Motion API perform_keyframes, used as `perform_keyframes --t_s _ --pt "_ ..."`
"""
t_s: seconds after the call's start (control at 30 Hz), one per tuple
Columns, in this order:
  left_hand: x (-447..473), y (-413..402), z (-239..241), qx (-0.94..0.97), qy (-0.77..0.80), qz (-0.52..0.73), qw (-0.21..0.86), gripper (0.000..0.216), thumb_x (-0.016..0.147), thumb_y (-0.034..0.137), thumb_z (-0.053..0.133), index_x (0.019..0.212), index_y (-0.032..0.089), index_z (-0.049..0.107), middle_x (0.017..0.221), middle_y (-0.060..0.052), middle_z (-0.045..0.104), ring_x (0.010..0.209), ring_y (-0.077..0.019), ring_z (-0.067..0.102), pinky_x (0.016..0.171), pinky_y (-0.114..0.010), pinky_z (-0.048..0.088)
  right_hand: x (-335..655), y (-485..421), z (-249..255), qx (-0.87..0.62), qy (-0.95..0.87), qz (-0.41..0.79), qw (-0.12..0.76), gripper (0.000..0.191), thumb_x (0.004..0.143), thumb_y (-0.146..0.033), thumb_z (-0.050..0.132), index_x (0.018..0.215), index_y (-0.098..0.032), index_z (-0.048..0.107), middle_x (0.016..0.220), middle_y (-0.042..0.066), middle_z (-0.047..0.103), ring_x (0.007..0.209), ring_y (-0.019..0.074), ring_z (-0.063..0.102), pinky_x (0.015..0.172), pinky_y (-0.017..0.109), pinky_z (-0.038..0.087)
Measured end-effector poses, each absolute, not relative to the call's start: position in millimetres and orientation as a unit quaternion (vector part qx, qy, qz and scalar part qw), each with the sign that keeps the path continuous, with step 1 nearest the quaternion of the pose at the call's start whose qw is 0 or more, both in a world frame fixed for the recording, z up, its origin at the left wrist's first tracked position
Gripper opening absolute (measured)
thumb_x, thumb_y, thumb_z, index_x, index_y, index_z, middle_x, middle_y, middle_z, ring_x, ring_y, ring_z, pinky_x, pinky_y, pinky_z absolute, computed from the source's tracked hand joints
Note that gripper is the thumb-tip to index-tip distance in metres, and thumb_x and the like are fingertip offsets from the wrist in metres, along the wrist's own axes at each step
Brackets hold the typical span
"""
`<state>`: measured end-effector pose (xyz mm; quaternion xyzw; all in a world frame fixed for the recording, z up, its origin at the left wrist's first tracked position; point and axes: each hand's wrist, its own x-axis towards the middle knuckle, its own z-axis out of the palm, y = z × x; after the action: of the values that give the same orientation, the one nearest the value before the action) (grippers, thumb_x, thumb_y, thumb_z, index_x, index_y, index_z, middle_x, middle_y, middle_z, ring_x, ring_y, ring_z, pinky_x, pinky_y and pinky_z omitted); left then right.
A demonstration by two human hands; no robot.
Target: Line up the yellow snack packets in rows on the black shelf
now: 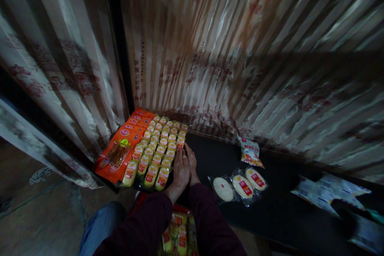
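Observation:
Both my hands rest side by side on a dark table (279, 204), fingers stretched out flat. My left hand (181, 168) presses against the right edge of several rows of small yellow snack packets (160, 146) laid out in neat lines. My right hand (192, 164) lies next to it, partly tucked behind, touching the same edge of the rows. Neither hand holds anything. Orange snack packs (120, 152) overlap in a stack to the left of the yellow rows.
Three round white cakes in clear wrappers (240, 186) lie right of my hands, with a red-and-white packet (250, 152) behind them. A striped curtain (240, 56) hangs behind the table. More yellow packets (177, 236) sit in my lap. Crumpled wrapping (330, 196) lies at far right.

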<state>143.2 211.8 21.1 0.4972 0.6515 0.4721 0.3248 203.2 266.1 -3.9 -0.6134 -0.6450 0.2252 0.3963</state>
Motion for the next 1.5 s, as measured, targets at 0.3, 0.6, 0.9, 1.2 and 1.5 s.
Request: perform_keyframes --t_s 0.3,0.6,0.9,1.2,1.5 --pt "149 214 1 0.512 0.648 0.464 0.32 0.05 0.092 0.028 0.03 0.135 0.008 0.049 0.147 -0.017 0.044 0.141 -0.0224 0.035 0.12 -0.043 0.023 212 261 -23 -0.592 -0.602 0.241 0.478 0.049 0.075 -0.033 0.05 0.12 -0.015 0.062 0.123 0.013 0.065 0.113 0.0249 0.059 0.103 0.043 0.043" --pt "141 204 21 0.517 0.624 0.479 0.338 0.05 0.091 0.025 0.033 0.134 0.005 0.05 0.146 -0.019 0.044 0.139 -0.0232 0.037 0.12 -0.042 0.025 210 252 -13 -0.541 -0.615 0.286 0.497 0.044 0.076 -0.027 0.05 0.117 -0.023 0.065 0.117 0.006 0.07 0.105 0.0202 0.063 0.099 0.037 0.047" --pt "140 212 25 0.507 0.616 0.489 0.352 0.05 0.091 0.026 0.033 0.135 0.008 0.049 0.148 -0.016 0.042 0.14 -0.0216 0.036 0.12 -0.042 0.026 204 258 -23 -0.546 -0.6 0.275 0.515 0.045 0.076 -0.029 0.048 0.116 -0.021 0.066 0.119 0.008 0.067 0.109 0.0211 0.06 0.101 0.038 0.045" --pt "139 211 26 0.532 0.633 0.458 0.326 0.055 0.091 0.03 0.03 0.134 0.004 0.05 0.148 -0.019 0.041 0.141 -0.0235 0.034 0.12 -0.041 0.023 209 262 -24 -0.531 -0.638 0.268 0.489 0.055 0.078 -0.03 0.043 0.13 -0.021 0.058 0.133 0.005 0.061 0.123 0.0204 0.053 0.111 0.039 0.037" --pt "141 210 20 0.531 0.633 0.461 0.324 0.054 0.09 0.032 0.031 0.134 0.008 0.05 0.147 -0.017 0.044 0.141 -0.0229 0.034 0.12 -0.041 0.022 212 261 -29 -0.539 -0.635 0.268 0.485 0.056 0.076 -0.032 0.043 0.128 -0.018 0.06 0.133 0.007 0.061 0.121 0.0225 0.056 0.108 0.041 0.041"
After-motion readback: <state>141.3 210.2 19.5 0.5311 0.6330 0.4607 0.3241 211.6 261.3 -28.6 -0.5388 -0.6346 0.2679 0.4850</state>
